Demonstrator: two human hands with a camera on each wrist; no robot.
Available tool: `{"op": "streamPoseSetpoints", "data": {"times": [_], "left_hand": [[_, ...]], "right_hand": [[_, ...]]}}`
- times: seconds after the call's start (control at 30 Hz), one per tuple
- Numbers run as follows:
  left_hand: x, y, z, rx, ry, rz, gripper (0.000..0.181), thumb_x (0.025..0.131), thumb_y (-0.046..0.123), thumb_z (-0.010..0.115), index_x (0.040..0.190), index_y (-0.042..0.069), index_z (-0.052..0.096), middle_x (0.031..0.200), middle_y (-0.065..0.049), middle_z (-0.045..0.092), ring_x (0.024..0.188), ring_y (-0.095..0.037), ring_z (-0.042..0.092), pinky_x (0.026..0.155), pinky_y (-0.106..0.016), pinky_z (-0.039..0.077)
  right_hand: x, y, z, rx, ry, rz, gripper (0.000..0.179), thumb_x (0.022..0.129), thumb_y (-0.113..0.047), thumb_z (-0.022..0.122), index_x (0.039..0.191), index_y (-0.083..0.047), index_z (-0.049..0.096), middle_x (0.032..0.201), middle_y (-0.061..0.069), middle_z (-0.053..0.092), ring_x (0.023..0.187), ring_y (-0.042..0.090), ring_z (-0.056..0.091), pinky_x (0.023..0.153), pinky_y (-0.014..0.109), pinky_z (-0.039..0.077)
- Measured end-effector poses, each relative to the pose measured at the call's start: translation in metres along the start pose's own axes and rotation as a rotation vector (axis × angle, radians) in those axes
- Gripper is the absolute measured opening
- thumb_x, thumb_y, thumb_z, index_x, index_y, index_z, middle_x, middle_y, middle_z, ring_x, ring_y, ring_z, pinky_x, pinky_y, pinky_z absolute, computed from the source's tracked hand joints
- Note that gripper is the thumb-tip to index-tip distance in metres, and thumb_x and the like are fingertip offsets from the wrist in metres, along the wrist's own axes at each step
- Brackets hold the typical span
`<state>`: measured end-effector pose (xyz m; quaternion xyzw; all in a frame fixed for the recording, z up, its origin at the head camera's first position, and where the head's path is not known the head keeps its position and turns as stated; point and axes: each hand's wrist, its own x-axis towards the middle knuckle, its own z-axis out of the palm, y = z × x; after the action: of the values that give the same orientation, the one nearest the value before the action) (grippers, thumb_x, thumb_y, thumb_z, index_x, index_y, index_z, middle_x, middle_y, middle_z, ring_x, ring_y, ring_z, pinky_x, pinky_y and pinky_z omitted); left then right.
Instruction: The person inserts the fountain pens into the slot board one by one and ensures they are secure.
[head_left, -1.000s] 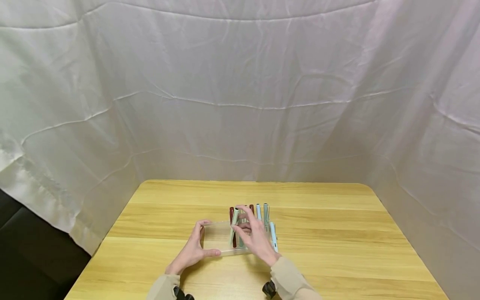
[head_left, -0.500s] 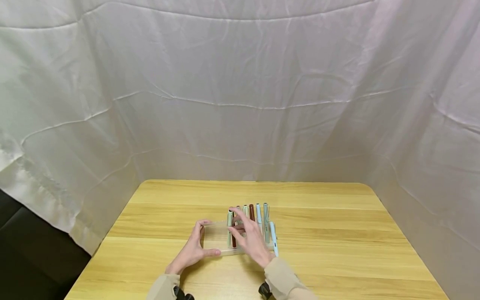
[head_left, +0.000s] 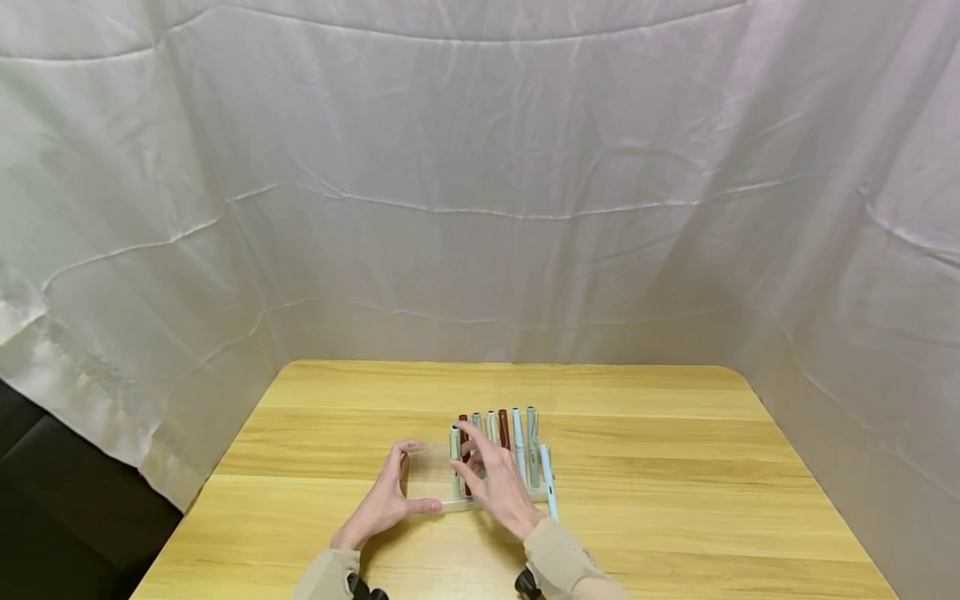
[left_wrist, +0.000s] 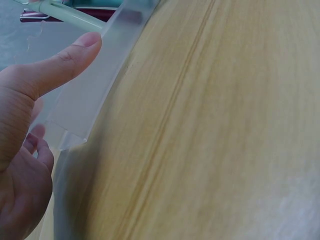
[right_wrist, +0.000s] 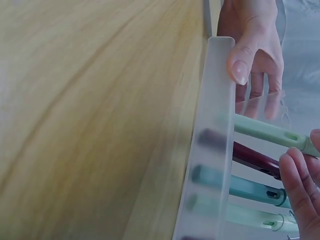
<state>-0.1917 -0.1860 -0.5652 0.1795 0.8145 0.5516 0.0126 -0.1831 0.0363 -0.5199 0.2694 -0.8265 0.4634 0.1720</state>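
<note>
A clear plastic box (head_left: 431, 473) sits on the table. My left hand (head_left: 386, 497) grips its left end, thumb on the near wall and fingers around the far side. My right hand (head_left: 498, 485) pinches a light green pen (head_left: 454, 443), whose lower end is inside the box. Right of it several pens lie side by side: a dark red pen (right_wrist: 255, 159), a teal pen (right_wrist: 257, 191) and another light green pen (right_wrist: 250, 217) show in the right wrist view. The right hand partly hides this row in the head view.
A light blue pen (head_left: 548, 482) lies slanted at the box's right end. Farther along the row are another light blue pen (head_left: 519, 442) and a grey-green pen (head_left: 532, 450). The wooden table (head_left: 675, 467) is bordered by a pale curtain (head_left: 510, 250).
My right hand has moved left with the light green pen, which passed the dark red pen and went from slanted to nearly parallel with the row. The left hand has stayed put.
</note>
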Motion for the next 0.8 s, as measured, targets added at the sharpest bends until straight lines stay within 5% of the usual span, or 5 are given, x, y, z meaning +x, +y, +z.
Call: {"op": "streamPoseSetpoints", "data": {"times": [0.53,0.8], "left_hand": [[0.0,0.0,0.0019,0.023,0.019,0.024,0.098,0.065,0.02,0.094,0.141,0.003,0.034,0.149,-0.023,0.039,0.145,-0.042,0.031,0.126,-0.057,0.015],[0.0003,0.003,0.0001,-0.023,-0.01,-0.044,0.102,0.063,0.018,0.094,0.143,0.003,0.032,0.154,-0.019,0.034,0.151,-0.036,0.026,0.13,-0.048,0.011]], "right_hand": [[-0.001,-0.0006,0.0036,-0.049,-0.017,0.005,0.062,0.09,-0.008,0.072,0.147,-0.013,0.046,0.097,0.009,0.073,0.063,0.0,0.057,0.056,0.011,0.053],[0.0016,-0.0022,0.0022,-0.07,-0.029,-0.012,0.06,0.09,-0.009,0.072,0.145,-0.01,0.048,0.097,0.01,0.073,0.062,0.0,0.057,0.055,0.009,0.052]]}}
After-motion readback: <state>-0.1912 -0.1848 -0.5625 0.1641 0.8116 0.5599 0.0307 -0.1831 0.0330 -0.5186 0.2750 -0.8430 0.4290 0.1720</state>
